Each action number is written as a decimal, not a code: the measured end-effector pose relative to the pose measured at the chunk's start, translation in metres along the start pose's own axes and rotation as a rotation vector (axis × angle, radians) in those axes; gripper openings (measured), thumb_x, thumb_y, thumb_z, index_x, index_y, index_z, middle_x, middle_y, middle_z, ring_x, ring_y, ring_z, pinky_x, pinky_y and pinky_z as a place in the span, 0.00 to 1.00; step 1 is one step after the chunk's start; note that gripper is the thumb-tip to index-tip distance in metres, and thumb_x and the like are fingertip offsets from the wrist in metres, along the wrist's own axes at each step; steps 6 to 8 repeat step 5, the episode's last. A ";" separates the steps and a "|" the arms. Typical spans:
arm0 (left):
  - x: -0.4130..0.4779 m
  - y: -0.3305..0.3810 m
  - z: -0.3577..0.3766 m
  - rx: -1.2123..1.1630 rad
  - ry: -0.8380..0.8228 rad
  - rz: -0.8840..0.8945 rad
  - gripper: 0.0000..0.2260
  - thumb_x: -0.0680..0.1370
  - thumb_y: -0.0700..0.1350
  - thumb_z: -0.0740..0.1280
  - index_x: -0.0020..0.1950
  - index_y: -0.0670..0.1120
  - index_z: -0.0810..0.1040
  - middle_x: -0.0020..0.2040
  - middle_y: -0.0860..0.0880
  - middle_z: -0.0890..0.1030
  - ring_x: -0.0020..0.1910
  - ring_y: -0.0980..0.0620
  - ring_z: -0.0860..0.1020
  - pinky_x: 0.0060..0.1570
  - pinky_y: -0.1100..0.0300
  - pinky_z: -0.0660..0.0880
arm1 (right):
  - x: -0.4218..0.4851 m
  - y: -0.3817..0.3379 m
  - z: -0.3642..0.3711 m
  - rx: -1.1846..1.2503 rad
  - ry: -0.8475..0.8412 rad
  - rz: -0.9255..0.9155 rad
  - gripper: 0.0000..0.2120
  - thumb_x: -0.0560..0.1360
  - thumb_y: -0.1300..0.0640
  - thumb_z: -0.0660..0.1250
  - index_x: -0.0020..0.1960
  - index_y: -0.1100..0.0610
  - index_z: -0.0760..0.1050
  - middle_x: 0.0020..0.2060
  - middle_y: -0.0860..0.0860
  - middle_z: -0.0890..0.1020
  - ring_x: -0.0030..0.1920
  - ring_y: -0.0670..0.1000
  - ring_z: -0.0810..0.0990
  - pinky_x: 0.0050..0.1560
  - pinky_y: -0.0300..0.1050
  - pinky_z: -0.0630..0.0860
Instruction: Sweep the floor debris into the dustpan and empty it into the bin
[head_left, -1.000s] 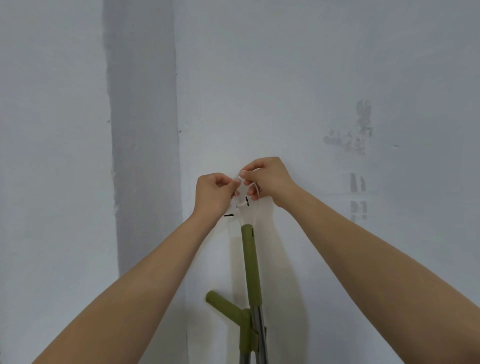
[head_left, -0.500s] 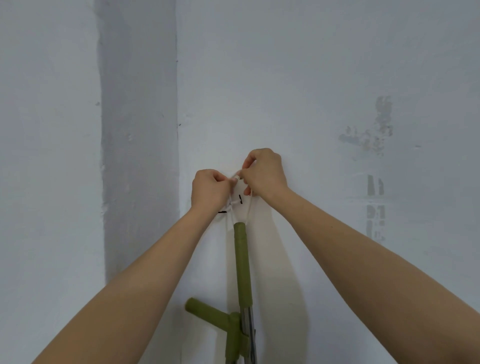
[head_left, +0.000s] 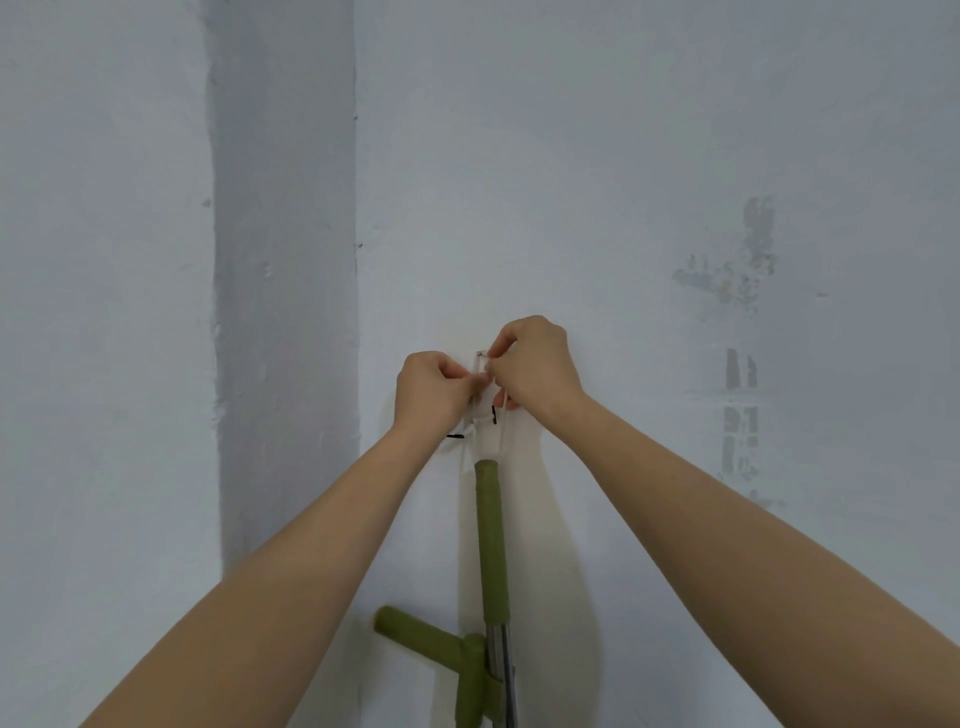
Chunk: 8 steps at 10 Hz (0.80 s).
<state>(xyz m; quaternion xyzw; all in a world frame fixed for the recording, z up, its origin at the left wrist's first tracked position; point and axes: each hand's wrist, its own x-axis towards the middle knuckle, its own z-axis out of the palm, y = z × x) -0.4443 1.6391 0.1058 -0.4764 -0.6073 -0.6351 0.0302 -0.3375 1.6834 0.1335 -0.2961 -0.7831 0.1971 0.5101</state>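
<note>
A green-gripped broom handle (head_left: 490, 540) with a metal shaft hangs upright against the white wall, and a second green handle stub (head_left: 415, 631) clips onto it low down. A pale hanging loop (head_left: 485, 415) runs up from the handle's top to a small hook on the wall. My left hand (head_left: 428, 395) and my right hand (head_left: 535, 364) meet at that loop, both pinching it at its top. The broom head, dustpan pan, debris and bin are out of view.
The white wall (head_left: 623, 156) fills the view, with a recessed vertical corner strip (head_left: 283, 286) to the left. Grey patches of scraped paint (head_left: 737, 332) mark the wall to the right.
Both hands have stayed on the loop; my right hand has shifted slightly up and over its top. The view has tilted up a little, so the handle sits lower in frame.
</note>
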 end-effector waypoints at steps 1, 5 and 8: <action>-0.008 -0.006 -0.002 -0.025 -0.018 -0.011 0.14 0.72 0.42 0.75 0.30 0.45 0.74 0.29 0.49 0.76 0.28 0.53 0.73 0.32 0.60 0.70 | -0.010 0.008 0.001 -0.034 -0.010 -0.020 0.06 0.70 0.66 0.66 0.45 0.58 0.79 0.40 0.55 0.83 0.31 0.56 0.84 0.37 0.50 0.82; -0.062 -0.036 -0.018 0.049 -0.034 -0.062 0.13 0.75 0.47 0.71 0.34 0.47 0.74 0.33 0.52 0.77 0.33 0.54 0.74 0.36 0.60 0.72 | -0.073 0.030 -0.005 -0.201 -0.027 0.130 0.09 0.74 0.62 0.62 0.50 0.55 0.79 0.40 0.51 0.83 0.27 0.50 0.83 0.33 0.40 0.78; -0.062 -0.036 -0.018 0.049 -0.034 -0.062 0.13 0.75 0.47 0.71 0.34 0.47 0.74 0.33 0.52 0.77 0.33 0.54 0.74 0.36 0.60 0.72 | -0.073 0.030 -0.005 -0.201 -0.027 0.130 0.09 0.74 0.62 0.62 0.50 0.55 0.79 0.40 0.51 0.83 0.27 0.50 0.83 0.33 0.40 0.78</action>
